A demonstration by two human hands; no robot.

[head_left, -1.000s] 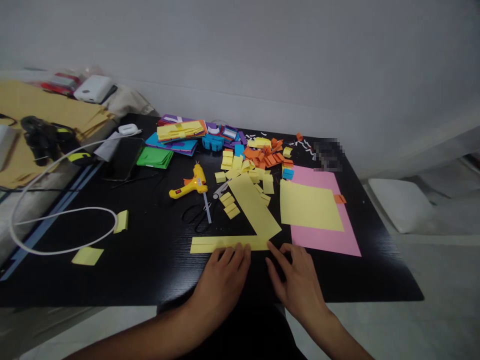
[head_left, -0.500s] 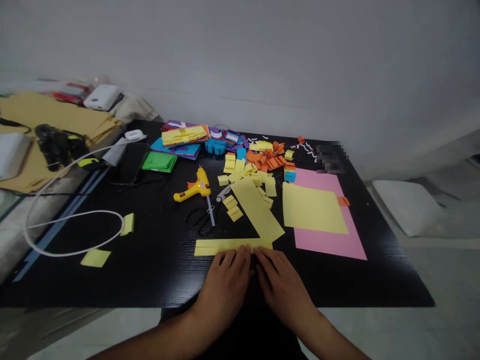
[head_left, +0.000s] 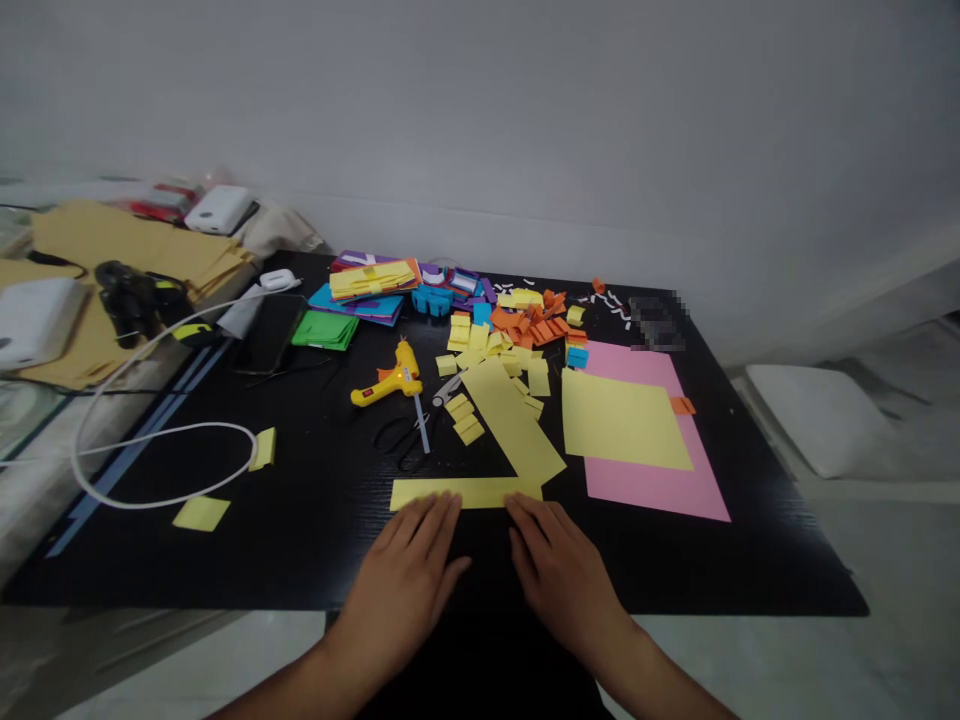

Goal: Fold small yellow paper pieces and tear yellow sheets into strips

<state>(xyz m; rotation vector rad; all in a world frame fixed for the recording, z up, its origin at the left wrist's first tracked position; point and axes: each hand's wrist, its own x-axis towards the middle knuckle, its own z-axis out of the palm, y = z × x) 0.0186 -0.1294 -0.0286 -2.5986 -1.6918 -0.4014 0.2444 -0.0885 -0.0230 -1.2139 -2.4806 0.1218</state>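
A folded yellow paper strip (head_left: 480, 490) lies flat near the front of the black table. My left hand (head_left: 409, 560) rests on its lower edge left of the middle, fingers stretched out and the thumb apart. On the same edge, toward the right end, lie the fingertips of my right hand (head_left: 559, 560), its fingers also extended. A wider yellow paper strip (head_left: 514, 420) slants away just behind, its near end by the strip's right end. Past the hands are scissors (head_left: 409, 435) and a yellow glue gun (head_left: 394, 375) with a glue stick in it.
Small folded yellow and orange papers (head_left: 529, 325) are heaped at the back. Yellow sheet (head_left: 626, 420) overlaps pink sheet (head_left: 652, 490) at right. Stacks of coloured paper (head_left: 375, 280), a phone (head_left: 268, 335) and a looping white cable (head_left: 165, 428) occupy the left and back.
My left hand has slid left along the folded strip, away from my right hand, and its thumb has spread. The right hand stays nearly where it was. The view has shifted slightly.
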